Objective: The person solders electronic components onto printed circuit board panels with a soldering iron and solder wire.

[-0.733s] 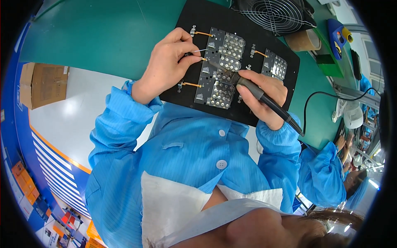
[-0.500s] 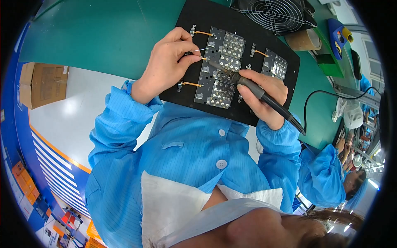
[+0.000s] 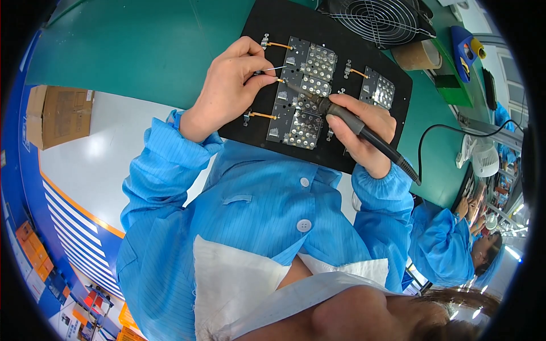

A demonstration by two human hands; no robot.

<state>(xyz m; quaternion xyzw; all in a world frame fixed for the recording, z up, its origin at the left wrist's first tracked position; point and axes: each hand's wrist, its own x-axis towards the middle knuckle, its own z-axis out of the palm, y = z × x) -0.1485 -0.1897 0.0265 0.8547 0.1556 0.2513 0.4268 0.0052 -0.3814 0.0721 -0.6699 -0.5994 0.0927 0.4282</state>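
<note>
My right hand is wrapped round the dark handle of a soldering iron. The iron's tip points left, down at a row of dark circuit boards with round silvery spots. My left hand is closed in a pinch at the boards' left edge. A thin silvery solder wire sticks out from its fingers toward the board. Just by the thumb tip shows the end of a short orange lead; the fingers hide the rest. Another orange lead joins a small metal connector to the lowest board.
The boards lie on a black plate on a green tabletop. A fan with a wire guard and a brown tape roll stand behind. The iron's black cord curves right. A co-worker in blue sits at right.
Both my hands, the iron and the boards stay almost where they were. At the right, the co-worker's hands and head have shifted a little.
</note>
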